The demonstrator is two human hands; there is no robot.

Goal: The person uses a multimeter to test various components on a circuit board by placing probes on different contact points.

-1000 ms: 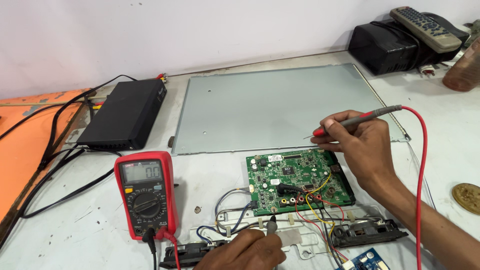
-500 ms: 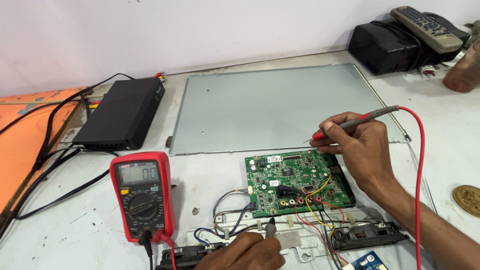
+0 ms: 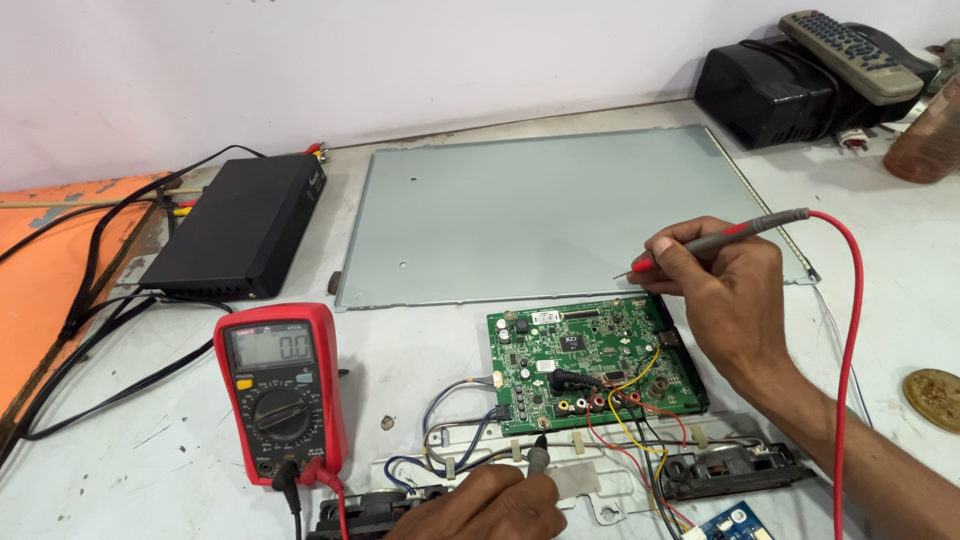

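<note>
My right hand (image 3: 725, 290) holds a red-tipped test probe (image 3: 715, 240) like a pen, its tip raised just above the top right of a green circuit board (image 3: 590, 365). A red lead (image 3: 850, 340) runs back from that probe. My left hand (image 3: 490, 505) at the bottom edge grips a dark probe (image 3: 538, 458) with its tip at the board's lower edge near a row of round connectors. A red multimeter (image 3: 280, 390) lies left of the board, both leads plugged in.
A large grey metal panel (image 3: 560, 215) lies behind the board. A black box (image 3: 240, 225) with cables sits at the left. A dark device (image 3: 780, 90) with a remote control (image 3: 850, 55) on top stands far right. Loose wires, a white bracket and a speaker strip (image 3: 725, 470) lie near the front.
Both hands have kept their probes almost still. The view has shifted slightly, so the multimeter and the board sit a little differently in the picture.
</note>
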